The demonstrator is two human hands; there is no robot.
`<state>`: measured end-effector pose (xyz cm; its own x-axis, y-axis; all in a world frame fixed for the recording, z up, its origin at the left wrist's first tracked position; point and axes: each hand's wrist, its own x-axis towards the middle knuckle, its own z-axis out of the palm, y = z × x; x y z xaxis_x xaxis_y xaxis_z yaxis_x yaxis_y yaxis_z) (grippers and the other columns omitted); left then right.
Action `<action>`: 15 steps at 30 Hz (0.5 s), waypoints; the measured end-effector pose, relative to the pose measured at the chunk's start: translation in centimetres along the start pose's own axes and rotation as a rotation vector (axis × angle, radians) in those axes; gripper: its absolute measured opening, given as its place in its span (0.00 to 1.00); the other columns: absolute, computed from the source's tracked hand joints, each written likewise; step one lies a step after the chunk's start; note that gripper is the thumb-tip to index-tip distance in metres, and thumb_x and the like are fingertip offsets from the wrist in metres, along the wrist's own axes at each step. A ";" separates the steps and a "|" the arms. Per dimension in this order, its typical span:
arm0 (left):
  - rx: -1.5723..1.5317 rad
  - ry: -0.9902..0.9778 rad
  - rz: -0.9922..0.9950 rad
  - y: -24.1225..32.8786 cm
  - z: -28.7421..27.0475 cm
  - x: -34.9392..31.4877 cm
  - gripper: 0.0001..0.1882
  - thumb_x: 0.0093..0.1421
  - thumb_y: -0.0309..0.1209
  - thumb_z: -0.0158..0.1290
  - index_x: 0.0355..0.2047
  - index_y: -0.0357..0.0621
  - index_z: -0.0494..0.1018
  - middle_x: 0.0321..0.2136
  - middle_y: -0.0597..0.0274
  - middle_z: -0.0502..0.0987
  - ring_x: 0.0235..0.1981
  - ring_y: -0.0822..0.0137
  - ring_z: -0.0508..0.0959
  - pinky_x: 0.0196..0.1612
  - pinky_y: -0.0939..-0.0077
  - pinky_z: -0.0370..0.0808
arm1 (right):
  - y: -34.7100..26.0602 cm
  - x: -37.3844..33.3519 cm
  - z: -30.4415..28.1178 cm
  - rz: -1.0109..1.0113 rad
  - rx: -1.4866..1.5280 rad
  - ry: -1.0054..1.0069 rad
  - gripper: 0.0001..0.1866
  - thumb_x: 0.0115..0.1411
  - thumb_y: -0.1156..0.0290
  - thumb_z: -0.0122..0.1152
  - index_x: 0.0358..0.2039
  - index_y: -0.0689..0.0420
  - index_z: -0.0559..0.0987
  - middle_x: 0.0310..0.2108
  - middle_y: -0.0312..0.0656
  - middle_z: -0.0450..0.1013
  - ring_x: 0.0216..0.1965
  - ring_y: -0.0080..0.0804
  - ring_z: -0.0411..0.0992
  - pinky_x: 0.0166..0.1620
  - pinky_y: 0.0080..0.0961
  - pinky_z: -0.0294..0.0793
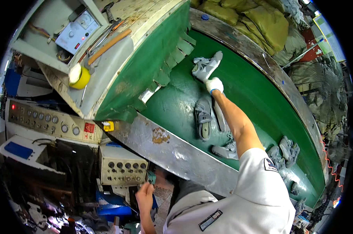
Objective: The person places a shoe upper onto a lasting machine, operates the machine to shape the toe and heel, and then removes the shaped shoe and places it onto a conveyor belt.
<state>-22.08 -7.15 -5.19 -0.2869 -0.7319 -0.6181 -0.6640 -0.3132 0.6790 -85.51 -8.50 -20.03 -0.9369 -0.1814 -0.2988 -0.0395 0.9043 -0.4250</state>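
My right hand [214, 85], in a white glove, is reached out over a green conveyor belt [176, 97]. Its fingers are closed at the near end of a grey sneaker [207, 67] with a pale sole. Just below the wrist lie another grey sneaker [203, 119] and one turned on its side [219, 113], partly behind my forearm. My left hand [145, 197] is bare and hangs low beside a cream control box [123, 165]. Its fingers are curled together near a small teal piece [151, 178]; whether they hold anything is unclear.
More grey sneakers [288, 151] lie farther right on the belt. A metal ledge [172, 146] runs along its near side. On the machine top at left are a wooden-handled hammer [110, 46] and a yellow cup [79, 77]. Olive sacks [262, 23] are piled beyond the far rail.
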 end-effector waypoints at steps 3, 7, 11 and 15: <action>0.213 -0.013 -0.099 -1.5 0.6 -0.1 0.17 0.65 0.31 0.58 0.49 0.31 0.78 0.35 0.53 0.84 0.36 0.72 0.82 0.41 0.74 0.77 | 1.2 8.6 3.5 0.152 0.254 -0.022 0.37 0.48 0.41 0.72 0.40 0.67 0.84 0.43 0.60 0.80 0.47 0.50 0.80 0.51 0.39 0.77; 0.233 -0.047 -0.171 0.1 1.7 -0.2 0.17 0.65 0.30 0.57 0.50 0.30 0.78 0.33 0.54 0.85 0.35 0.70 0.83 0.39 0.72 0.80 | 1.4 15.2 6.2 0.287 0.466 0.095 0.54 0.45 0.39 0.73 0.58 0.73 0.69 0.56 0.63 0.73 0.57 0.53 0.75 0.60 0.38 0.71; 0.077 -0.059 -0.169 0.6 2.1 0.5 0.15 0.64 0.29 0.59 0.47 0.29 0.78 0.32 0.55 0.84 0.34 0.72 0.81 0.39 0.74 0.77 | 2.6 15.2 5.0 0.168 0.760 0.128 0.34 0.51 0.54 0.74 0.49 0.70 0.79 0.48 0.56 0.79 0.47 0.44 0.79 0.51 0.37 0.78; -0.093 -0.036 -0.065 0.1 1.0 1.8 0.15 0.65 0.27 0.59 0.49 0.29 0.77 0.33 0.55 0.84 0.36 0.71 0.81 0.42 0.75 0.77 | 3.5 5.6 3.0 0.103 1.415 -0.478 0.26 0.56 0.63 0.72 0.51 0.65 0.79 0.46 0.48 0.80 0.47 0.42 0.78 0.54 0.43 0.76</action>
<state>-23.33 -7.96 -6.64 -0.2709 -0.6862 -0.6751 -0.6160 -0.4154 0.6694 -89.86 -7.48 -25.72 -0.7044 -0.5006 -0.5032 0.6400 -0.1411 -0.7553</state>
